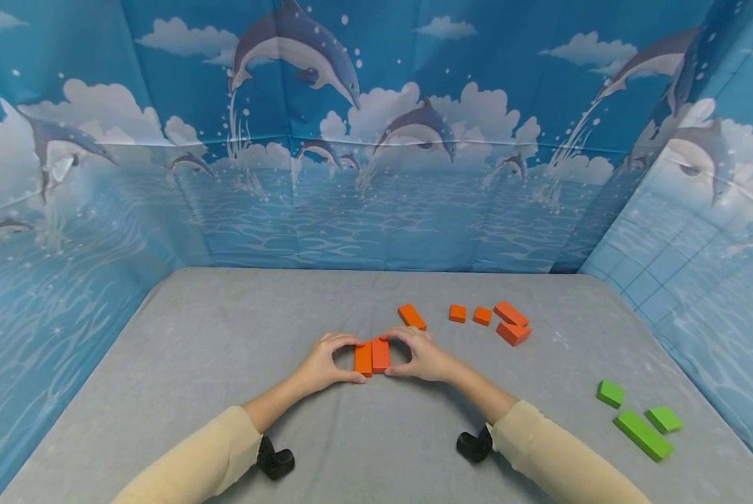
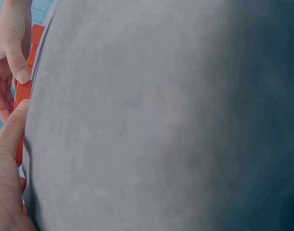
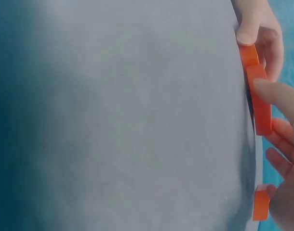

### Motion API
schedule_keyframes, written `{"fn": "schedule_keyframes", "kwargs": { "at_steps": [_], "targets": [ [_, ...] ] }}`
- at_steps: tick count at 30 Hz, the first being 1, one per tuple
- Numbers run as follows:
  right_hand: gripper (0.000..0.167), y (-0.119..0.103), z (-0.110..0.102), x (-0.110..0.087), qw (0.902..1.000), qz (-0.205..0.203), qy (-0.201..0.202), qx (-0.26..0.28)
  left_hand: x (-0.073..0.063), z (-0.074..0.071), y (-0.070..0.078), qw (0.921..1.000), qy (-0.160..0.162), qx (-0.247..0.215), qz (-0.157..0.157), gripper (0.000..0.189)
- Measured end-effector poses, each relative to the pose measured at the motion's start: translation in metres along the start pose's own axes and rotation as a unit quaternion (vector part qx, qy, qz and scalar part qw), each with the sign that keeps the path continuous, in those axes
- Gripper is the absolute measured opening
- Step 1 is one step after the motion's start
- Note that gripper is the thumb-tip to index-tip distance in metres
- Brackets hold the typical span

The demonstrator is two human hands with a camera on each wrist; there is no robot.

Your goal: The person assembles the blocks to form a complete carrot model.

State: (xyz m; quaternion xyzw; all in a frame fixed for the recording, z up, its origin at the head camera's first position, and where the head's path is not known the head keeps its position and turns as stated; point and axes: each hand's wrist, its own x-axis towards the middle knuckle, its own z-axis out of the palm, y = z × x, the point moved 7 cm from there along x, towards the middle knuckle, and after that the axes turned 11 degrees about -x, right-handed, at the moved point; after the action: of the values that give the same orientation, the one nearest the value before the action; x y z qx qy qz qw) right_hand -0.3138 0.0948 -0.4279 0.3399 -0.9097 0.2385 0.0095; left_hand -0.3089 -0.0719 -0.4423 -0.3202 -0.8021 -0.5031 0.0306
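Two orange blocks stand side by side at the middle of the grey table. My left hand (image 1: 326, 364) pinches the left orange block (image 1: 363, 358) between thumb and fingers, at its near and far ends. The right, redder orange block (image 1: 380, 355) is pinched the same way by my right hand (image 1: 423, 357). Their long sides lie right against each other in the head view. In the right wrist view my right thumb presses the near face of the redder block (image 3: 260, 106), and the left thumb lies on the other block (image 3: 248, 55).
Just beyond my right hand lies a long orange block (image 1: 411, 317). Farther right are two small orange blocks (image 1: 457, 313) and two larger ones (image 1: 511, 313). Several green blocks (image 1: 642, 435) lie near the table's right edge. A dolphin-print curtain (image 1: 376, 210) surrounds the grey table (image 1: 225, 315).
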Motion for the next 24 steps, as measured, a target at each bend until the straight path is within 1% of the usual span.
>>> {"fn": "schedule_keyframes", "kwargs": {
  "at_steps": [3,11,21,24],
  "targets": [
    [0.054,0.0005,0.0022,-0.0007,1.0,0.007,0.0,0.006,0.0007,0.0007,-0.002,1.0,0.0,0.003,-0.004,0.056],
    [0.056,0.0011,0.0046,-0.0022,0.9996,0.015,-0.003,0.023,0.0005,0.0006,-0.0007,0.9999,0.002,0.006,-0.008,0.057],
    [0.058,0.0004,0.0062,-0.003,0.9997,0.01,-0.01,0.017,0.0002,0.0001,0.0011,0.9999,0.005,0.008,0.009,0.056],
    [0.062,0.0017,0.0012,-0.0009,0.9994,0.0,-0.012,0.032,0.0002,0.0007,0.0004,0.9999,0.004,0.01,0.013,0.056]
  ]
}}
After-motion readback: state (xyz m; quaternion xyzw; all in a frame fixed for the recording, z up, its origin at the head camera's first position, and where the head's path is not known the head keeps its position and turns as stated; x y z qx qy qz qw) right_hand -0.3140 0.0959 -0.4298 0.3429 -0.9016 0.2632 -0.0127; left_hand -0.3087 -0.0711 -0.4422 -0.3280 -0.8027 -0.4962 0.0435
